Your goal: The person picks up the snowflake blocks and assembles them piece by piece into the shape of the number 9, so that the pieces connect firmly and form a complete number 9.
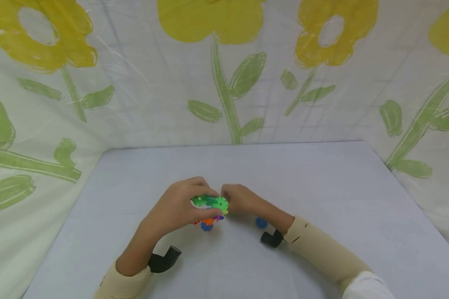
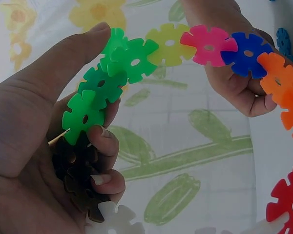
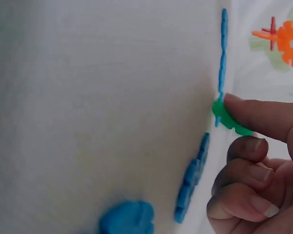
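Note:
My left hand grips a curved chain of notched flower-shaped plastic discs, with its fingers curled round the black discs. The thumb lies by the green discs. From there the chain runs through a yellow disc, a pink disc, a blue disc and orange discs to a red disc. A white disc hangs below the black ones. My right hand, close beside, pinches a green disc; a blue disc, edge-on, meets it.
A loose blue disc lies on the white table near the right forearm. Further blue pieces show in the right wrist view. Black curved wrist mounts stick out from both sleeves. A flower-printed sheet stands behind.

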Available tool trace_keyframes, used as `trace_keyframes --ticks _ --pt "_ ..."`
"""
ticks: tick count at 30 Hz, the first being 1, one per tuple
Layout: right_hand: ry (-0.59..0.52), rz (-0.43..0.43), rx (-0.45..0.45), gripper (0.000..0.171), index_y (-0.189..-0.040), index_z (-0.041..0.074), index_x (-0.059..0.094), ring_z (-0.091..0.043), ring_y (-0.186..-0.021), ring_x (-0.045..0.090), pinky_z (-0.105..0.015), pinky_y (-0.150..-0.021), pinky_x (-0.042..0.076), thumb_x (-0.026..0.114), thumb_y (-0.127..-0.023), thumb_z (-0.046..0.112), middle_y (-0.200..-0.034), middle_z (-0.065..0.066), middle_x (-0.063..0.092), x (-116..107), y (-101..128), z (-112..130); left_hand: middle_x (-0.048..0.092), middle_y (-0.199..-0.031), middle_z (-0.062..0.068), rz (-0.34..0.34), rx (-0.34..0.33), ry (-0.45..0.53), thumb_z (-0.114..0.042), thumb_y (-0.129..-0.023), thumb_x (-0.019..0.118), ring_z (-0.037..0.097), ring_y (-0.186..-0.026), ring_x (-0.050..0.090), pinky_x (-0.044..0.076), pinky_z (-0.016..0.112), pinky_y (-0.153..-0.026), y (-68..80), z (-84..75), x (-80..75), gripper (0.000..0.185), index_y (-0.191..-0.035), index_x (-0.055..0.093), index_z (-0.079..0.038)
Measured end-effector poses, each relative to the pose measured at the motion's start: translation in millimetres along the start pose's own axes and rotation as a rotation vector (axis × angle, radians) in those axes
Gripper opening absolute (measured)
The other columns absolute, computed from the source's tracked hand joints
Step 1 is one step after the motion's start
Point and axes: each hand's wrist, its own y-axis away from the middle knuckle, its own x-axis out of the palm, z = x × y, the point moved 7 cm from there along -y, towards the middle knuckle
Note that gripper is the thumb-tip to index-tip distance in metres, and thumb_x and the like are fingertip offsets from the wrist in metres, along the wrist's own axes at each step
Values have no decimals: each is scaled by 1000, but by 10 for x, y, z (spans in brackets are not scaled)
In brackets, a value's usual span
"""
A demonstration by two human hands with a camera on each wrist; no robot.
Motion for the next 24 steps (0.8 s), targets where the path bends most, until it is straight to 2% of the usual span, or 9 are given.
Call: trace_keyframes --ticks 2,5,9,13,18,24 --pt "-9 -8 -5 14 -92 14 61 -14 -71 53 -29 -64 48 75 -87 14 -77 3 59 -30 45 3 61 -90 -16 0 -3 0 -37 -78 87 4 -80 58 55 25 -69 2 2 -7 29 -100 78 -19" --pt "-49 -55 -70 7 -90 16 64 -13 -66 54 -28 -59 48 70 -92 14 -73 5 59 -134 145 45 61 -90 -16 -3 -4 -3 -37 -78 87 4 -80 58 55 24 -69 3 1 -19 31 -101 79 -18" --pt "-138 -149 -215 4 -94 17 70 -10 -61 54 -28 -55 49 67 -96 13 -71 5 62 -339 348 164 61 -90 -15 -12 1 9 -35 -78 88 4 -79 59 55 24 -68 4 2 -34 31 -102 79 -17" --pt "-208 -199 -322 4 -97 16 70 -10 -67 56 -28 -60 51 66 -98 15 -77 4 65 -496 577 281 62 -90 -15 -18 1 19 -36 -78 87 4 -79 59 55 24 -68 8 6 -45 30 -101 79 -17" --pt "-282 -199 -350 4 -99 14 64 -14 -66 61 -30 -59 54 61 -101 15 -79 7 66 -563 796 369 62 -90 -16 -25 0 14 -36 -78 88 4 -79 59 54 24 -67 13 5 -66 30 -100 79 -17" --pt "-245 -240 -419 3 -98 10 61 -8 -63 59 -28 -53 52 62 -100 12 -77 11 64 -558 954 466 62 -90 -16 -28 -7 2 -36 -78 88 3 -79 58 54 24 -67 12 20 -75 30 -100 79 -17"
